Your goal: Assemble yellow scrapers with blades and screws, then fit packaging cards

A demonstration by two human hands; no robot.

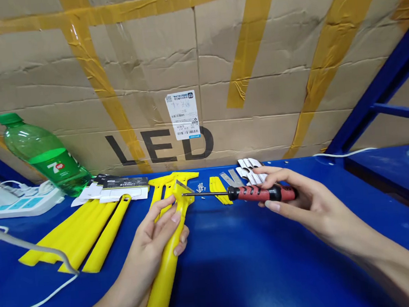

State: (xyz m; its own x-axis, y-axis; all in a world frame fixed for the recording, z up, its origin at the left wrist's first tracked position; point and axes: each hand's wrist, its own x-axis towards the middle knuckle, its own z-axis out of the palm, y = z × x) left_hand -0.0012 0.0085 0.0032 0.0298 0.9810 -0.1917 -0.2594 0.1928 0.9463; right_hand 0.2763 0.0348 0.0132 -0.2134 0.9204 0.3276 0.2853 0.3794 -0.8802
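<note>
My left hand (162, 226) is closed round the neck of a yellow scraper (165, 276), its long handle running down toward the front edge of view. My right hand (301, 195) grips a red and black screwdriver (256, 193), held level. The screwdriver's tip meets the scraper's head, where a screw may sit; it is too small to tell. Behind the hands lie small screws (200, 188), yellow plates (219, 190), flat metal blades (231, 179) and a pile of shiny curved metal pieces (251, 171).
Several yellow handles (85, 226) lie at left under printed packets (121, 187). More yellow scraper parts (167, 180) rest behind my left hand. A green bottle (47, 153), a power strip (29, 202) and cables (29, 245) occupy the left. A large cardboard box (198, 77) stands behind.
</note>
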